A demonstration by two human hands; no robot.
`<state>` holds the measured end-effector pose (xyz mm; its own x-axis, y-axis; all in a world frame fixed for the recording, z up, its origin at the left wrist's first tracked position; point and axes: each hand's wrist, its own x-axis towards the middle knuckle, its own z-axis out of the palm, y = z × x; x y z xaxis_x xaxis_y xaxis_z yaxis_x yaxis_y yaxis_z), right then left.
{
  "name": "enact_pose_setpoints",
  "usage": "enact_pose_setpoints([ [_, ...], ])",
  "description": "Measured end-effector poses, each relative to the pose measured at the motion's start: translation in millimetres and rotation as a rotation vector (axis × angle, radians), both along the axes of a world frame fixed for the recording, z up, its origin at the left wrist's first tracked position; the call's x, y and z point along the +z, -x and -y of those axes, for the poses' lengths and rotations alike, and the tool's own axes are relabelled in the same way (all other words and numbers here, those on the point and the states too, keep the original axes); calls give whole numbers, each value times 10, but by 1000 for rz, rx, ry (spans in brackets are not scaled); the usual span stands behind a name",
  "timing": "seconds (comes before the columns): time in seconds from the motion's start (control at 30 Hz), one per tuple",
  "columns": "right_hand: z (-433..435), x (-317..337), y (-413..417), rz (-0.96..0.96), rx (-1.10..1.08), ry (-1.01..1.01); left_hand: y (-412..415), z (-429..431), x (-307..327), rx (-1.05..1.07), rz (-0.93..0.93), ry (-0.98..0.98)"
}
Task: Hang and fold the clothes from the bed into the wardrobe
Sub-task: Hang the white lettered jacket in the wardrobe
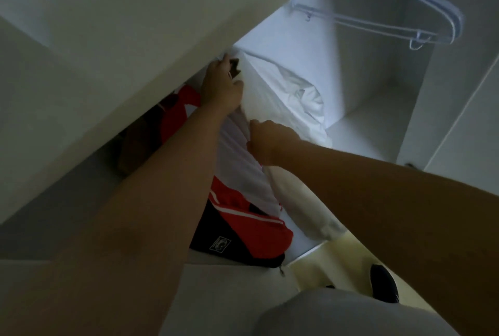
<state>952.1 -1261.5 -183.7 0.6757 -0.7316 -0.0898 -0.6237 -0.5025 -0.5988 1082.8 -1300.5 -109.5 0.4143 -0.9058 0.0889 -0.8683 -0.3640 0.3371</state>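
Clearly both hands are deep in the wardrobe's lower compartment. The right hand (270,141) is balled up, pinching a fold of the white garment (240,168), probably to tug it flat on the pile. The left hand (221,87), at ten o'clock from it, reaches toward the back. Its fingers vanish under the wardrobe panel (151,84) beside something dark, so I cannot tell its grip. Beneath, toward six o'clock, lies a red and black jacket (243,227) with a small white-framed patch (220,244), its lettering too blurred to read. At one o'clock sits a white pillow (294,98), and beyond it bare wire hangers (391,11) hang.
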Motion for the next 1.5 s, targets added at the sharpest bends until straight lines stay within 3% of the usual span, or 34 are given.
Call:
enact_pose_setpoints([
  [0.27,-236,7,-324,-50,68,-141,-342,-412,4,95,-27,29],
  [0.57,-372,18,-454,-92,67,-102,-531,-583,82,72,55,-125],
  [0.7,-345,75,-333,-74,87,-115,-348,-585,128,138,298,-225],
  [0.77,-326,102,-204,-55,94,-154,-142,-566,143,195,496,-184],
  [0.83,-293,94,-16,-10,4,-157,103,-524,130,140,572,-117],
  [1.13,-203,234,1353,194,-715,-188,1125,-154,-218,-271,-151,-32],
  [1.27,-292,210,2074,282,-950,-217,1781,71,-412,-308,-583,-61],
  [1.5,-258,278,2752,337,-1018,-182,2489,524,-423,-277,-781,-23],
])
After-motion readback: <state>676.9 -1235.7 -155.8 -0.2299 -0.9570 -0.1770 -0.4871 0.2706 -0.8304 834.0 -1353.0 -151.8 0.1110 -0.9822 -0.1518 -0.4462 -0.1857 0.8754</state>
